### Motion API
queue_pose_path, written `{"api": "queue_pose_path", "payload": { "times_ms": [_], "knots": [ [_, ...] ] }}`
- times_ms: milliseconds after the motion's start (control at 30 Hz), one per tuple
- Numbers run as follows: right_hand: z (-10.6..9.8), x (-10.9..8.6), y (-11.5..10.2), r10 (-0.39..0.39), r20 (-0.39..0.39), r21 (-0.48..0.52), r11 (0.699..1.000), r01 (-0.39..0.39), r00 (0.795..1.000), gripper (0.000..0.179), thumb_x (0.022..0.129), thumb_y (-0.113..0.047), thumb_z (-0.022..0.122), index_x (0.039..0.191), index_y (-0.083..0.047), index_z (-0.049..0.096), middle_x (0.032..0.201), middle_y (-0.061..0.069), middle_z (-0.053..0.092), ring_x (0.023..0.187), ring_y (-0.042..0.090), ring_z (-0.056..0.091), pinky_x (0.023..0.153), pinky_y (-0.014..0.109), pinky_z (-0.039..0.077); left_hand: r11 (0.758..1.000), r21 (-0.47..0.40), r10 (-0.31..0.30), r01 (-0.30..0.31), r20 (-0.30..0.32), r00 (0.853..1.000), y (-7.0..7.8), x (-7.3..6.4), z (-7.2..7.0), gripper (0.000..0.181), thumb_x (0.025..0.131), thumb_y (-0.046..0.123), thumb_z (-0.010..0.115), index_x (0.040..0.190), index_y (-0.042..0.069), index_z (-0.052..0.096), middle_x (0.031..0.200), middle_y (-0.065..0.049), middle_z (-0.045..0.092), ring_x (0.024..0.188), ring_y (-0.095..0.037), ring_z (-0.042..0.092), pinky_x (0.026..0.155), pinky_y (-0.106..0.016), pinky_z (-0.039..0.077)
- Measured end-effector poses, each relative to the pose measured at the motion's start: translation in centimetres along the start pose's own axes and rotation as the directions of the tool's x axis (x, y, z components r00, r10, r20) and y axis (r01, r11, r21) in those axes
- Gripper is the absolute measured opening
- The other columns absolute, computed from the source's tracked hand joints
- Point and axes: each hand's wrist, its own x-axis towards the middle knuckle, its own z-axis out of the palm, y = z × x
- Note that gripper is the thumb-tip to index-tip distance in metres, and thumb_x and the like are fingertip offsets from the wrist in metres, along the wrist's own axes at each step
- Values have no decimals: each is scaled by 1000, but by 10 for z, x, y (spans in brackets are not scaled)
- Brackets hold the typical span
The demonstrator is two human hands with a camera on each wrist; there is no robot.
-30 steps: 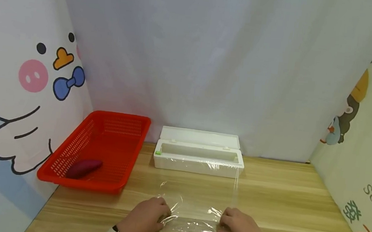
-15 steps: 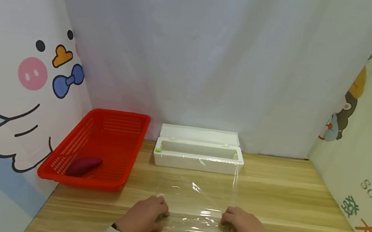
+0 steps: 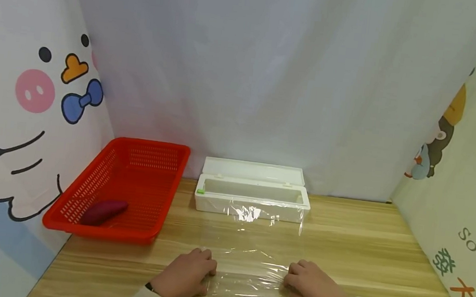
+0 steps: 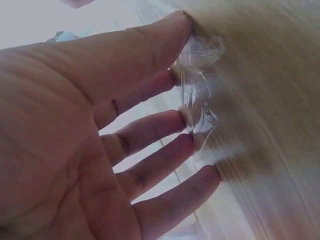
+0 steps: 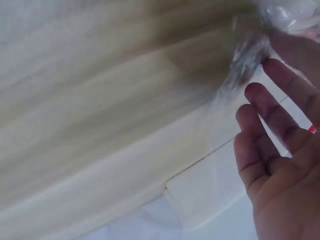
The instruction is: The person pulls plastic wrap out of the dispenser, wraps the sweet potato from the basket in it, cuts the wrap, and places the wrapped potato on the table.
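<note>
A sheet of clear plastic wrap (image 3: 245, 285) runs from a white cling film box (image 3: 253, 207) at the back toward the front of the table. Its near left corner is pinched by my left hand (image 3: 186, 275), its near right corner by my right hand (image 3: 314, 289). The left wrist view shows crumpled wrap (image 4: 200, 92) at the thumb and fingertips of that hand. Bunched wrap (image 5: 245, 57) lies at the thumb and forefinger in the right wrist view, the other fingers loosely bent. The box lid (image 3: 254, 171) stands raised, and a small green piece (image 3: 200, 191) sits at the slot's left end.
A red plastic basket (image 3: 173, 200) stands at the left with a purple sweet potato (image 3: 104, 212) inside. The wood-grain table (image 3: 361, 258) is bounded by a pale curtain (image 3: 272, 74) behind and printed cloths at both sides.
My hands have moved slightly apart, the wrap still between them. Glints on the wrap have shifted. The head view has tilted a little; the box and basket stay in place.
</note>
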Motion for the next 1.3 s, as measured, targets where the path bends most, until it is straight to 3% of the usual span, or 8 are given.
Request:
{"api": "queue_pose_path", "payload": {
  "times_ms": [233, 467, 633, 800, 1033, 1167, 1300],
  "knots": [
    [-6, 4, -2, 71, 137, 58, 995, -80, 988, 24, 64, -26, 77, 84, -24, 64, 79, -17, 40, 67, 1, 35, 55, 18, 36, 1000, 8, -4, 4, -26, 1000, -1, -2, 1, 28, 66, 21, 81, 88, 21, 63, 87, 10, 49, 81, -11, 46, 60, -27, 41],
    [-9, 7, -10, 21, 114, -39, 999, -16, 993, 26, 59, -26, 79, 67, -26, 54, 69, -13, 34, 57, 4, 32, 48, 20, 29, 998, -25, -60, 60, 5, 998, 1, 1, 3, 32, 68, 21, 82, 94, 20, 62, 86, 10, 49, 78, -11, 46, 64, -29, 43],
    [-5, 4, -13, 74, 126, -11, 997, -73, 989, 22, 65, -25, 77, 76, -24, 58, 72, -14, 41, 60, 3, 39, 51, 22, 37, 996, -21, -83, 83, 2, 997, 1, 2, 4, 47, 65, 24, 84, 105, 18, 60, 92, 8, 53, 84, -14, 50, 68, -34, 47],
    [0, -2, -9, 119, 128, 12, 993, -122, 985, 28, 73, -28, 75, 99, -21, 66, 79, -15, 48, 67, 2, 45, 57, 25, 43, 996, -14, -88, 88, 45, 995, 1, 4, 2, 43, 65, 26, 84, 103, 18, 64, 92, 8, 52, 85, -13, 48, 70, -34, 47],
    [-3, -1, -8, 62, 114, -24, 998, -60, 992, 21, 70, -33, 76, 85, -27, 62, 74, -16, 37, 61, 2, 33, 52, 20, 34, 997, -39, -66, 69, 65, 996, 2, 3, -3, 48, 62, 28, 82, 105, 17, 63, 91, 9, 49, 84, -12, 45, 66, -29, 44],
    [-7, 1, -11, 36, 89, -33, 999, -33, 995, 25, 68, -33, 78, 84, -27, 60, 74, -14, 39, 62, 3, 37, 51, 22, 35, 991, -89, -89, 95, 69, 994, 0, 3, -4, 38, 72, 30, 76, 106, 17, 66, 90, 10, 50, 83, -11, 45, 65, -29, 43],
    [-9, 0, -13, 36, 87, -43, 999, -32, 996, 26, 68, -34, 78, 85, -27, 60, 75, -13, 41, 63, 4, 39, 51, 22, 36, 995, -57, -79, 80, 9, 997, 3, 3, -3, 25, 77, 23, 75, 99, 17, 67, 87, 9, 50, 80, -12, 47, 63, -30, 43]
  ]
}}
